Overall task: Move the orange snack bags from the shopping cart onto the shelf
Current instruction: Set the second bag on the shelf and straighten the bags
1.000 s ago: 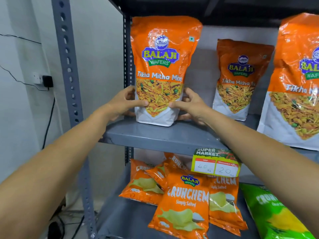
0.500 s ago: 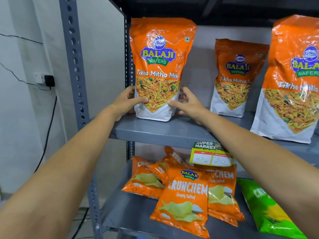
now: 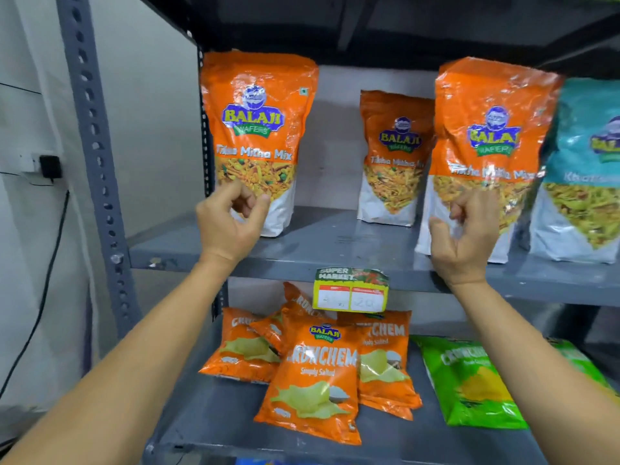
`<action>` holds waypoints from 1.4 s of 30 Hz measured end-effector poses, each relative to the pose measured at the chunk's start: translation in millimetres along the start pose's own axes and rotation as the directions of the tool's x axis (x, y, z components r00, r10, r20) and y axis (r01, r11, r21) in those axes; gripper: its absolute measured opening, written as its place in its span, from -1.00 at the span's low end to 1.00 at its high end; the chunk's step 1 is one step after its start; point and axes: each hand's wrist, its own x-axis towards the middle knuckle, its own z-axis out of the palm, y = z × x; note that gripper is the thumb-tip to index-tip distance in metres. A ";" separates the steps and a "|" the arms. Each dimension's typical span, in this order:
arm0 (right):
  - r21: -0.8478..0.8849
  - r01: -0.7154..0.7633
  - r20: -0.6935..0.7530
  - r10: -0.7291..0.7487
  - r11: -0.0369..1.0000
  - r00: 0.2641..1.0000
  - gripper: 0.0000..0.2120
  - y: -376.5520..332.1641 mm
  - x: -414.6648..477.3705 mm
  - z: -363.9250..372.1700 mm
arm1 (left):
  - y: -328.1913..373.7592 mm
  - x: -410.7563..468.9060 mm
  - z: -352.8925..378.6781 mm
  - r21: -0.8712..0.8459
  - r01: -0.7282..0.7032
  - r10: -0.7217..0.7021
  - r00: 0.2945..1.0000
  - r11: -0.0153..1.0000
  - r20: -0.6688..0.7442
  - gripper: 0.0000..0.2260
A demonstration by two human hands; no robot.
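Note:
An orange Tikha Mitha Mix bag (image 3: 258,129) stands upright at the left end of the grey upper shelf (image 3: 335,243). My left hand (image 3: 231,219) hovers just in front of its lower left corner, fingers curled and apart, holding nothing. My right hand (image 3: 466,236) is off to the right, fingers loose, in front of another orange bag (image 3: 489,135) at the shelf's front. A third orange bag (image 3: 392,156) stands further back between them. The shopping cart is out of view.
A teal snack bag (image 3: 587,169) stands at the far right of the upper shelf. The lower shelf holds several orange Crunchem packs (image 3: 315,377) and a green pack (image 3: 469,380). A price tag (image 3: 350,290) hangs from the shelf edge. A slotted grey upright (image 3: 97,156) and wall socket (image 3: 43,166) are left.
Both hands have let go of the left orange bag, which now stands alone. My right hand has swung right toward the front bag. The view has pulled back and shifted right.

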 end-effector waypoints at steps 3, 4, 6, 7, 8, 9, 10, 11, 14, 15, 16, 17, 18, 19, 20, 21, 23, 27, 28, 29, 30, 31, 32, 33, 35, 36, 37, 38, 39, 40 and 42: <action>-0.031 -0.120 -0.041 0.119 0.992 0.992 -0.87 18.2 -9.9 -24.9 | 27.6 -2.0 37.2 -0.059 -0.065 0.070 0.994 0.996 0.084 -0.75; -0.032 -0.170 -0.062 0.168 0.985 0.984 -0.87 24.1 -11.7 -31.2 | 36.1 -3.2 50.8 -0.063 -0.083 0.090 0.989 0.995 0.115 -0.73; 0.014 -0.295 -0.138 0.294 0.956 0.946 -0.80 33.1 -9.8 -41.4 | 53.8 -4.4 76.2 -0.095 -0.089 0.103 0.982 0.992 0.161 -0.72; 0.049 -0.337 -0.187 0.341 0.940 0.921 -0.75 35.6 -6.7 -45.8 | 62.5 -4.2 88.4 -0.121 -0.080 0.101 0.978 0.990 0.183 -0.73; 0.065 -0.367 -0.229 0.372 0.928 0.899 -0.70 37.3 -3.6 -49.2 | 71.5 -4.0 100.0 -0.147 -0.071 0.101 0.974 0.987 0.205 -0.73; 0.067 -0.389 -0.257 0.393 0.919 0.883 -0.66 39.5 -0.8 -52.0 | 80.2 -3.8 111.2 -0.171 -0.059 0.098 0.969 0.983 0.227 -0.72; 0.067 -0.411 -0.263 0.413 0.909 0.872 -0.63 41.5 1.5 -54.3 | 89.2 -4.4 123.0 -0.195 -0.048 0.096 0.964 0.980 0.248 -0.72; 0.074 -0.446 -0.251 0.450 0.892 0.857 -0.60 46.1 3.1 -54.5 | 98.0 -5.6 134.3 -0.219 -0.030 0.090 0.959 0.975 0.269 -0.72; 0.136 -0.604 -0.172 0.619 0.786 0.767 -0.62 56.9 9.0 -54.3 | 121.6 -15.9 170.8 -0.232 0.151 -0.058 0.929 0.961 0.366 -0.67; 0.150 -0.659 -0.143 0.676 0.737 0.723 -0.65 60.9 12.2 -53.8 | 126.3 -19.6 180.6 -0.200 0.261 -0.159 0.894 0.944 0.418 -0.62; 0.166 -0.713 -0.113 0.732 0.681 0.672 -0.67 64.8 15.5 -54.1 | 128.1 -23.0 188.9 -0.152 0.368 -0.257 0.840 0.917 0.478 -0.54; 0.190 -0.755 -0.081 0.777 0.627 0.625 -0.67 68.8 19.0 -55.0 | 128.2 -25.6 194.9 -0.101 0.438 -0.323 0.781 0.893 0.534 -0.46; 0.226 -0.783 -0.039 0.809 0.580 0.587 -0.67 72.7 22.2 -57.0 | 127.6 -27.7 198.4 -0.054 0.471 -0.354 0.729 0.880 0.585 -0.37; 0.263 -0.798 0.012 0.825 0.543 0.565 -0.68 77.0 24.5 -59.1 | 127.9 -29.0 199.5 -0.024 0.475 -0.356 0.690 0.880 0.630 -0.33; 0.282 -0.804 0.059 0.827 0.524 0.559 -0.71 79.4 25.6 -61.1 | 128.0 -29.9 200.5 -0.007 0.461 -0.340 0.665 0.888 0.665 -0.31; 0.268 -0.807 0.093 0.819 0.527 0.566 -0.73 82.1 25.4 -62.0 | 128.5 -30.4 200.8 0.001 0.435 -0.316 0.653 0.901 0.688 -0.32; 0.166 -0.786 0.144 0.774 0.595 0.616 -0.71 82.7 23.5 -59.9 | 124.6 -28.5 199.0 0.001 0.416 -0.303 0.660 0.909 0.688 -0.35; 0.007 -0.653 0.319 0.617 0.758 0.720 -0.59 75.3 26.5 -41.0 | 97.4 -15.2 186.6 0.029 0.533 -0.436 0.658 0.846 0.614 -0.38; -0.005 -0.624 0.355 0.584 0.782 0.730 -0.57 73.1 28.6 -34.5 | 91.3 -12.8 184.3 0.037 0.569 -0.477 0.649 0.821 0.593 -0.40; -0.007 -0.608 0.376 0.566 0.794 0.734 -0.56 73.2 30.1 -28.0 | 87.3 -11.5 183.5 0.035 0.599 -0.507 0.645 0.800 0.572 -0.44; 0.003 -0.610 0.384 0.562 0.792 0.732 -0.57 72.6 31.5 -22.9 | 85.5 -11.3 183.8 0.034 0.620 -0.532 0.642 0.784 0.552 -0.48; 0.017 -0.623 0.386 0.570 0.782 0.726 -0.58 73.0 32.4 -18.9 | 84.6 -11.0 184.6 0.034 0.630 -0.546 0.642 0.775 0.538 -0.50; 0.028 -0.637 0.390 0.578 0.771 0.717 -0.59 74.0 33.3 -16.5 | 83.7 -10.3 185.8 0.036 0.638 -0.555 0.639 0.769 0.532 -0.51; 0.037 -0.646 0.404 0.580 0.763 0.708 -0.59 76.1 33.7 -14.8 | 82.7 -9.4 187.0 0.034 0.644 -0.559 0.635 0.764 0.532 -0.51; 0.052 -0.658 0.436 0.576 0.751 0.692 -0.58 81.8 33.6 -13.5 | 79.7 -7.2 188.1 0.027 0.658 -0.563 0.622 0.753 0.545 -0.52; 0.058 -0.662 0.438 0.577 0.747 0.690 -0.56 84.1 33.4 -13.4 | 78.8 -6.4 188.5 0.027 0.659 -0.560 0.616 0.751 0.553 -0.53; 0.059 -0.666 0.434 0.582 0.744 0.688 -0.55 87.1 32.6 -12.9 | 78.1 -6.3 189.2 0.024 0.656 -0.553 0.616 0.754 0.561 -0.54; 0.056 -0.668 0.430 0.586 0.742 0.687 -0.55 88.7 32.0 -12.9 | 78.8 -6.5 189.2 0.021 0.651 -0.546 0.617 0.758 0.566 -0.56; 0.051 -0.670 0.432 0.589 0.741 0.684 -0.54 90.5 31.3 -12.4 | 78.5 -7.0 189.7 0.017 0.647 -0.539 0.620 0.762 0.570 -0.56; 0.043 -0.671 0.437 0.590 0.741 0.679 -0.54 91.2 30.9 -12.3 | 79.7 -7.6 189.3 0.016 0.644 -0.535 0.621 0.765 0.573 -0.56; 0.045 -0.668 0.447 0.583 0.742 0.678 -0.54 93.2 30.2 -12.6 | 79.8 -8.9 188.7 0.014 0.645 -0.534 0.620 0.764 0.575 -0.54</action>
